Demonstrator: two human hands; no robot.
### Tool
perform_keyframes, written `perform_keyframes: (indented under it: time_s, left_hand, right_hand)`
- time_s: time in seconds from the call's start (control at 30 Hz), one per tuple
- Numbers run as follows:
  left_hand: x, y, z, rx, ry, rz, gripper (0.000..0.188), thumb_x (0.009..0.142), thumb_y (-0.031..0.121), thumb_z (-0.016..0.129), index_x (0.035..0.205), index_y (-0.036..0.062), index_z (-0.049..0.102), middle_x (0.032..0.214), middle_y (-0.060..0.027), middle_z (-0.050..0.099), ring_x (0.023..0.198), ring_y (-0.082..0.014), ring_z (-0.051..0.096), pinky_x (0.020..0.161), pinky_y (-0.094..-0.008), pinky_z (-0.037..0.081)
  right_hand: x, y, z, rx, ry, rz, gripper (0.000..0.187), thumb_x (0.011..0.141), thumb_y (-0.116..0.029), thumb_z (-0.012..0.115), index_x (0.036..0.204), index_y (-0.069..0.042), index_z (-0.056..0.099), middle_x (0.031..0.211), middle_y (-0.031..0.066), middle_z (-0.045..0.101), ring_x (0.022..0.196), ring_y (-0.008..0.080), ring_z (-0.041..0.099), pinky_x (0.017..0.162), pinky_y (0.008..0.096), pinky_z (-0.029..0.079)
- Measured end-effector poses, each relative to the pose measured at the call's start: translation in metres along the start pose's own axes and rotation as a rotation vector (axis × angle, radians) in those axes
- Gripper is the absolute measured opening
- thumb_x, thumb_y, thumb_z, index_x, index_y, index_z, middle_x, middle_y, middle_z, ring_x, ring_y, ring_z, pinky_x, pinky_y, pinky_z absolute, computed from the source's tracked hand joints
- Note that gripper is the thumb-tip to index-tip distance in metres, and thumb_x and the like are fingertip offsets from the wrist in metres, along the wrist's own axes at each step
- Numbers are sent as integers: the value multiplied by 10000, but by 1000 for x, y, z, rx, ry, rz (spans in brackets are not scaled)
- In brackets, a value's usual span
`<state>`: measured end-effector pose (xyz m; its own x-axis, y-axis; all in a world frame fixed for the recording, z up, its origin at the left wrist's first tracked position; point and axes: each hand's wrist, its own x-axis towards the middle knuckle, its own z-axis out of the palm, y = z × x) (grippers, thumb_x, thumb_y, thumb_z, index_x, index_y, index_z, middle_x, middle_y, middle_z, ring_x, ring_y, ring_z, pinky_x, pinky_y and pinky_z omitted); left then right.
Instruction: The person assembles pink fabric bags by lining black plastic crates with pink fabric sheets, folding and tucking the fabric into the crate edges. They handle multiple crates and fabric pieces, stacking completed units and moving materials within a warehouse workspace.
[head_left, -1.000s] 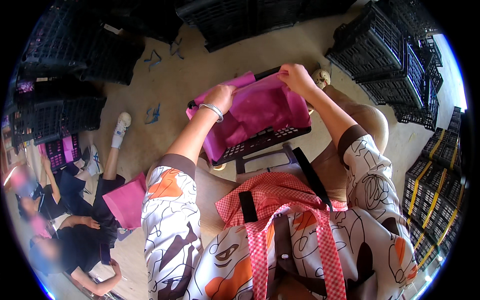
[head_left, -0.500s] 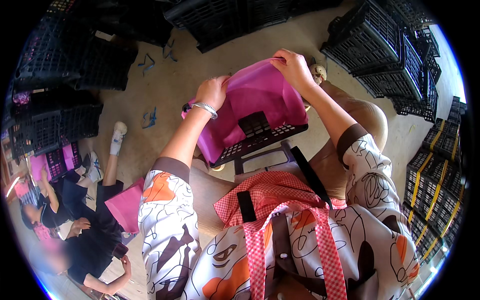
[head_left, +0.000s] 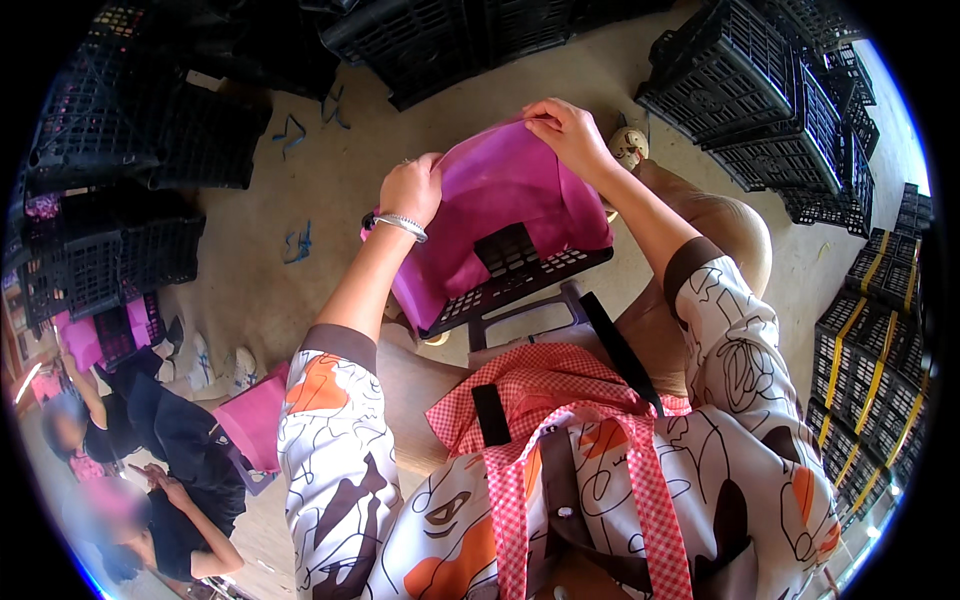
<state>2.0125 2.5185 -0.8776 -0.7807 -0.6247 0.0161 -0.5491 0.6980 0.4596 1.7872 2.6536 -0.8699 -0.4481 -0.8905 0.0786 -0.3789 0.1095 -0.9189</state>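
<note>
A black plastic crate (head_left: 548,270) stands tilted in front of my knees, lined with a bright pink sheet (head_left: 505,175). Perforated crate bottom shows through gaps in the sheet. My left hand (head_left: 412,190), with a bracelet at its wrist, is closed on the sheet's far left edge. At the far edge, further right, my right hand (head_left: 570,138) pinches the same sheet between thumb and fingers. Pulled up between both hands, the sheet rises above the crate's rim. My fingertips are partly hidden behind the sheet's edge.
Black crates (head_left: 730,85) are stacked at the far right, with more crates (head_left: 130,130) on the left. Yellow-strapped crates (head_left: 865,360) stand along the right. Blue strap scraps (head_left: 297,245) lie on the floor. Two people (head_left: 180,490) sit at the lower left, near another pink sheet (head_left: 255,415).
Both my hands have shifted slightly left, still holding the pink sheet. At the left, a person's outstretched leg has drawn back, and both people have changed posture.
</note>
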Motion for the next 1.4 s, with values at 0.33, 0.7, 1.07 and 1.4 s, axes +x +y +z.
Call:
perform_keyframes:
  time_s: [0.33,0.7,1.07,1.4]
  left_hand:
    - [-3,17,-11,44,114,35,189,851,183,543,927,54,657,755,-194,638,723,-371,621,657,-454,500]
    - [-3,10,-8,24,-139,89,188,854,181,530,790,34,629,740,-215,619,712,-397,605,648,-465,487]
    - [-10,49,-89,-689,-859,-195,236,911,150,570,1034,-41,632,865,-48,653,742,-94,613,622,-240,550]
    - [6,-17,-20,-116,-358,-4,194,838,169,567,931,35,673,692,-175,625,619,-302,600,614,-374,459]
  right_hand:
    - [6,1,3,-24,6,-5,159,845,-95,626,967,9,626,934,127,660,849,213,646,778,298,503]
    - [2,-9,-12,-313,-97,-60,194,845,-159,608,948,3,635,900,174,655,808,343,628,746,362,497]
    - [-6,-94,-81,-244,-540,390,202,871,-146,591,931,45,618,717,104,633,654,145,632,567,277,476]
    - [11,-13,-21,-432,-259,-77,192,836,-180,568,910,-20,643,874,191,635,845,374,599,744,420,474]
